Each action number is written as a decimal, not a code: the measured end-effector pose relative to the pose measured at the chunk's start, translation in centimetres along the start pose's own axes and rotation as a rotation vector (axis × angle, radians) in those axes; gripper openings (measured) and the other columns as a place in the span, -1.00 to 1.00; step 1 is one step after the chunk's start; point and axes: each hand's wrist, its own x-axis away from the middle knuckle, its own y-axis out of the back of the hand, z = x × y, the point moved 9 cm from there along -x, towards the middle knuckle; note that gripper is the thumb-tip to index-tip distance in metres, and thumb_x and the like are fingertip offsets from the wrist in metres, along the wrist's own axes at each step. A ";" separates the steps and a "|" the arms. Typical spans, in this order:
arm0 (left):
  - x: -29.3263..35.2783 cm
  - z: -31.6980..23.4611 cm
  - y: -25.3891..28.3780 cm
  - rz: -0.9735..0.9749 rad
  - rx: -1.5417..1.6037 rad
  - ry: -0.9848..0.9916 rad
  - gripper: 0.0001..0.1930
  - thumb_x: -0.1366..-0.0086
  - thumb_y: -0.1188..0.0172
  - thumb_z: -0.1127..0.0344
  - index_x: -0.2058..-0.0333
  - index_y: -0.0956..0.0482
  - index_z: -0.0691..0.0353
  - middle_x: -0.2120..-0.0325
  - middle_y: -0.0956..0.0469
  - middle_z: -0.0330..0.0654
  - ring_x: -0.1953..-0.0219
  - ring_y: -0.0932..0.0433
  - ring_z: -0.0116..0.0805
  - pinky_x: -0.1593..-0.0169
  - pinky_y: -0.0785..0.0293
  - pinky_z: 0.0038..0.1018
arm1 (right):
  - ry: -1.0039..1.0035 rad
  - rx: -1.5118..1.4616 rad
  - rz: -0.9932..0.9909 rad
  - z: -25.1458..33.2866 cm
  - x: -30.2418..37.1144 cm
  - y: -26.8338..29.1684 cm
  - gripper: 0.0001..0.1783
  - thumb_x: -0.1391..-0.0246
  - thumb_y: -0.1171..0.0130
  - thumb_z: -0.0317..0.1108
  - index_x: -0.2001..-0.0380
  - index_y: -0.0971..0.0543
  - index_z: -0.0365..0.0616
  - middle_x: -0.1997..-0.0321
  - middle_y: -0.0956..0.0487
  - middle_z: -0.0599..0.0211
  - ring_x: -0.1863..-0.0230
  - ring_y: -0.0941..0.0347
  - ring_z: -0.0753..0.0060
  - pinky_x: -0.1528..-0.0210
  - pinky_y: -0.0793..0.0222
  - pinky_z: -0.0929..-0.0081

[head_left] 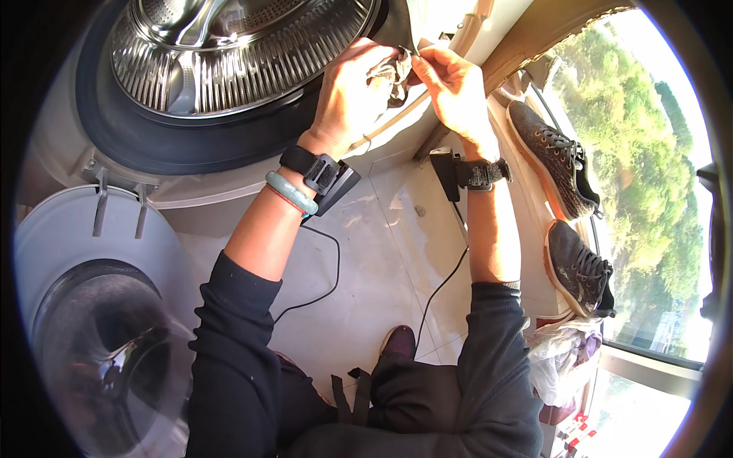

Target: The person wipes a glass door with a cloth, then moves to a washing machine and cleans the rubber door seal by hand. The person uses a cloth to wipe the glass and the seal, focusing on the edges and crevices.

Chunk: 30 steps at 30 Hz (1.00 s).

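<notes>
My left hand is closed round a crumpled dark cloth at the right rim of the washing machine's opening. My right hand meets it from the right, thumb and fingers pinched at the cloth's edge. A thin dark strip rises from that pinch; whether it is cloth or part of the machine's seal I cannot tell. Just left of my hands are the dark rubber seal and the shiny steel drum. The round door hangs open at lower left.
Two dark sneakers stand on the ledge by the window at right. Below them lies a white plastic bag. Black cables run from the wrist devices over the tiled floor. A brown panel borders the window.
</notes>
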 end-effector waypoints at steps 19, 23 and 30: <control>3.7 -0.8 -0.4 0.109 -0.226 -0.091 -0.78 -0.13 -0.08 0.56 0.21 -0.54 0.39 0.36 -0.51 -0.03 0.35 -0.53 -0.09 0.26 -0.46 -0.38 | -0.026 0.046 0.011 0.2 0.3 -0.5 -0.78 -0.24 -0.14 -0.37 0.20 -0.56 -0.36 0.44 -0.63 0.30 0.37 -0.54 0.61 0.23 -0.44 0.62; 3.6 -0.4 0.5 0.170 -0.276 0.055 -0.80 -0.08 -0.13 0.54 0.28 -0.60 0.27 0.40 -0.50 -0.08 0.31 -0.53 -0.07 0.18 -0.48 -0.29 | 0.010 0.005 -0.015 0.4 0.1 -0.5 -0.78 -0.23 -0.14 -0.34 0.25 -0.57 -0.34 0.53 -0.58 0.33 0.45 -0.47 0.64 0.30 -0.43 0.61; 0.8 -1.9 1.5 -0.039 -0.053 0.018 -0.62 -0.09 -0.09 0.61 0.07 -0.57 0.37 0.19 -0.51 -0.03 0.27 -0.57 -0.14 0.13 -0.50 -0.42 | 0.064 0.013 -0.047 0.6 0.2 -0.1 -0.79 -0.21 -0.14 -0.37 0.23 -0.56 -0.35 0.54 -0.55 0.34 0.45 -0.44 0.66 0.31 -0.41 0.62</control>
